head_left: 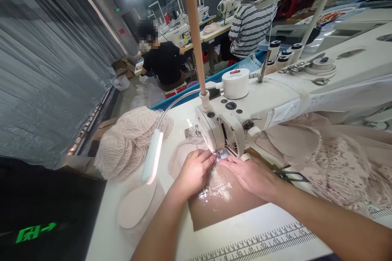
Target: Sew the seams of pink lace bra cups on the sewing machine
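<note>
My left hand [197, 169] rests beside the needle area of a white sewing machine [211, 128], its fingers bunched down on the edge of a beige fabric piece [180, 155] with a lacy border. Right of the presser foot [222, 153], my right hand [249, 172] has its fingers pressed together; what lies under them is hidden. Both hands are above a brown sheet [226, 208] covered partly by shiny clear plastic. The needle tip cannot be made out between the fingers.
Stacked lace cups [128, 142] and a smooth beige pad [136, 206] lie at left. A bendy lamp [153, 157] stands over the table. Lace fabric [339, 159] heaps up at right. Scissors [298, 67] and thread spools [284, 57] sit behind. Two people work further back.
</note>
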Demonstrator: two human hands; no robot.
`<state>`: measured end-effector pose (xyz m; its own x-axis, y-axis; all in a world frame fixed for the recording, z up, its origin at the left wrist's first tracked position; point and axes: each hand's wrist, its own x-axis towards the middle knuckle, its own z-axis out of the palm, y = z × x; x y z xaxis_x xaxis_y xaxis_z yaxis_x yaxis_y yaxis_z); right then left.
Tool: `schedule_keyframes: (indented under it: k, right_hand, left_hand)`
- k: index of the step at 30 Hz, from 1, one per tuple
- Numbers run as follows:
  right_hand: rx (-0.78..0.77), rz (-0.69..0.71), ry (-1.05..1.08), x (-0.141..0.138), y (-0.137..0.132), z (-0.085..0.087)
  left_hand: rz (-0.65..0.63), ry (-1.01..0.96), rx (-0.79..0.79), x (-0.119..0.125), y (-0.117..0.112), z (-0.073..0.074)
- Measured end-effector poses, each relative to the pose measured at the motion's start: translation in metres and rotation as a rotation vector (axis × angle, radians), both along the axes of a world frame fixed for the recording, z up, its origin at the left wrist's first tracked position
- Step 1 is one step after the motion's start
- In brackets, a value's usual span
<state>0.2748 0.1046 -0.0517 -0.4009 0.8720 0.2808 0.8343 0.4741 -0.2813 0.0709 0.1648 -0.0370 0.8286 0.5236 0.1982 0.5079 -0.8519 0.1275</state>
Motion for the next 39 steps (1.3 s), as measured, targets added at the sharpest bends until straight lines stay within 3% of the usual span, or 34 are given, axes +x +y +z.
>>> schedule_keyframes:
  k: [5,9,14,25,30,39]
  right_hand:
    - [0.018,0.001,0.023,0.0,0.001,-0.002]
    - [-0.006,-0.009,0.045,0.001,0.001,-0.004]
    - [-0.015,-0.009,0.072,0.004,0.0,-0.005]
    - [-0.032,0.014,0.099,0.004,-0.002,-0.006]
    - [-0.011,0.018,0.014,0.0,-0.005,-0.001]
    - [0.018,-0.028,-0.041,-0.003,-0.002,-0.011]
  left_hand:
    - [0.038,0.03,0.023,-0.002,-0.002,0.001]
    - [0.145,0.116,0.044,-0.004,-0.011,0.011]
    - [0.218,0.164,-0.027,-0.002,-0.026,0.019]
    - [0.046,-0.061,-0.152,0.0,-0.029,0.013]
    - [0.027,-0.041,-0.133,0.002,-0.028,0.011]
    - [0.019,-0.001,-0.046,0.006,-0.023,0.004]
